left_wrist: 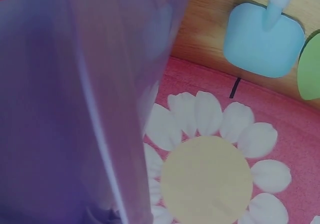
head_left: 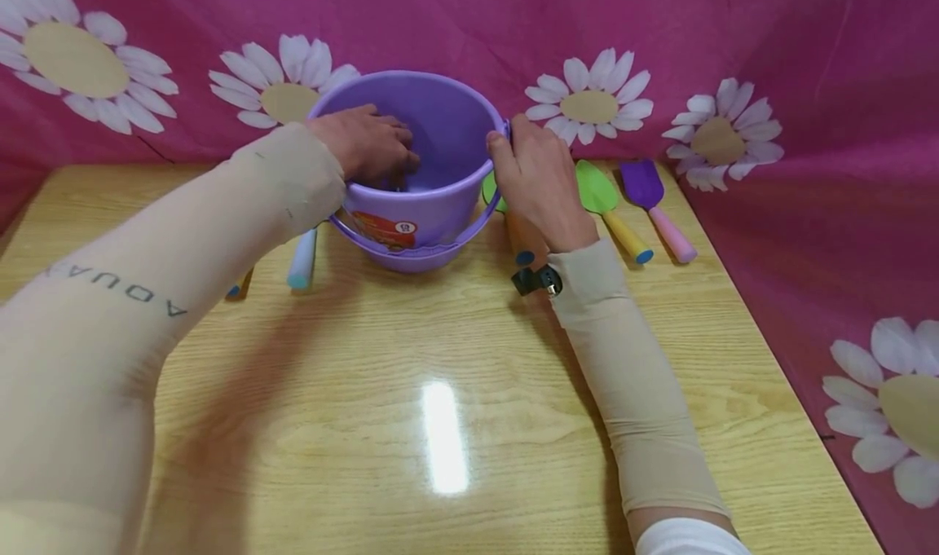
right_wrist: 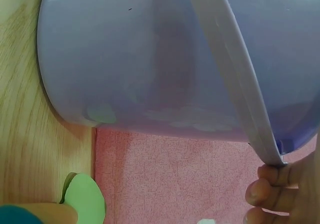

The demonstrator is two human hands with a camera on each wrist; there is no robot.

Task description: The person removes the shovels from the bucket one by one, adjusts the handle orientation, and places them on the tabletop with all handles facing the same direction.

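A purple bucket (head_left: 440, 213) stands upright at the back of the table, a red label on its front and its handle (head_left: 469, 233) hanging down across that side. My left hand (head_left: 367, 143) reaches over the near left rim into the bucket, fingers bent downward. Its fingertips are partly hidden, and whether they hold anything does not show. With my right hand (head_left: 539, 176) I grip the right side of the rim beside the handle's joint. The right wrist view shows the curled fingers (right_wrist: 280, 189) there, next to the handle.
Right of the bucket lie a green toy shovel (head_left: 597, 187) with a yellow handle, a purple one (head_left: 642, 184) with a pink handle, and another green one partly covered. To the left are a light blue shovel (left_wrist: 262, 43) and an orange handle (head_left: 240, 284). Flowered pink cloth (head_left: 455, 17) hangs behind.
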